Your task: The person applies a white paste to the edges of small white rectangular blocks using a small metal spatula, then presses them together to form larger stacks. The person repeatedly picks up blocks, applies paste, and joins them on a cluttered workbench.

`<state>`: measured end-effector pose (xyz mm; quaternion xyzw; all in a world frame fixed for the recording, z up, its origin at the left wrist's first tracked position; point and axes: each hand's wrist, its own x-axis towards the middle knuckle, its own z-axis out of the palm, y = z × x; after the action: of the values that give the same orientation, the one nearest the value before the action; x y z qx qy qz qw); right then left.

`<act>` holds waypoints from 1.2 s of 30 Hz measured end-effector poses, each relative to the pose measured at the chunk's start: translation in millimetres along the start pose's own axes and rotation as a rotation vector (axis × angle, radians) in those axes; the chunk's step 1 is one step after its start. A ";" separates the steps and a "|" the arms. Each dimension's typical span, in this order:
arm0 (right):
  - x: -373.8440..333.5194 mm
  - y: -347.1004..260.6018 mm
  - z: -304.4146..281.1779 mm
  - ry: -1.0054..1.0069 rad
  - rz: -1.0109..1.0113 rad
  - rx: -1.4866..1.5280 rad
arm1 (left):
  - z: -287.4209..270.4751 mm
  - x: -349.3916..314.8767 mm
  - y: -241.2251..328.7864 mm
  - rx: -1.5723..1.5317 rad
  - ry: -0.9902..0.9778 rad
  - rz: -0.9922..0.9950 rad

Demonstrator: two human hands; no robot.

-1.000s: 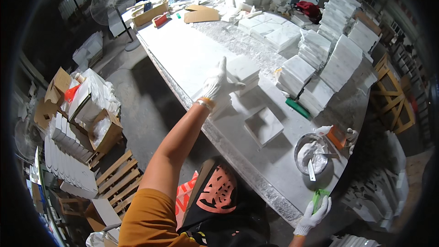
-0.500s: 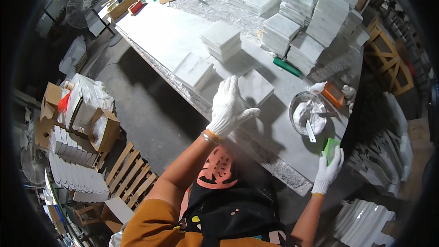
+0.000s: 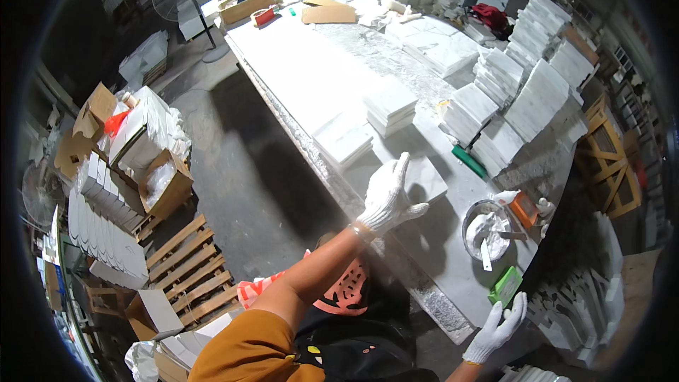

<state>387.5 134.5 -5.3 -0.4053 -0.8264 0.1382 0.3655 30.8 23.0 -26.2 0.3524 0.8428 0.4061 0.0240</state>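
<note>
My left hand [image 3: 391, 197], in a white knit glove, is open beside a square marble tile [image 3: 428, 180], with its thumb held apart from the fingers. Part of that tile is hidden by the hand. At the table's near right corner lies a green block [image 3: 506, 286] with a paler mark on top. My right hand [image 3: 499, 327], gloved too, is just below the block with its fingers apart; whether a fingertip touches it I cannot tell. A steel bowl [image 3: 469, 246] of white paste [image 3: 488, 230] holds a scraper [image 3: 486, 255].
Two short stacks of marble tiles [image 3: 391, 105] [image 3: 343, 140] stand beyond my left hand. Taller tile stacks [image 3: 535, 95] fill the right side, by a green bar [image 3: 469, 161]. An orange box [image 3: 524, 209] sits behind the bowl. A wooden pallet [image 3: 189, 262] lies on the floor at left.
The view has shifted, so the table sits lower and further right. My right hand has come off the green block toward me, and more of its top shows. My left hand stays by the tile.
</note>
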 end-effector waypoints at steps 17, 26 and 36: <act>-5.7 -84.3 80.9 -0.430 0.721 1.371 | 8.8 -156.8 33.7 -0.513 -0.127 0.095; -16.7 -81.3 54.3 -0.368 0.890 1.249 | 7.7 -154.0 17.2 -1.669 -0.823 -0.671; -24.4 -51.4 67.2 -0.560 0.744 1.148 | 10.4 -157.3 14.2 -1.448 -0.821 -0.650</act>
<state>320.0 87.7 -37.0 -0.3531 -0.4943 0.7620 0.2244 160.4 -60.6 -61.9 0.1123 0.3632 0.6538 0.6542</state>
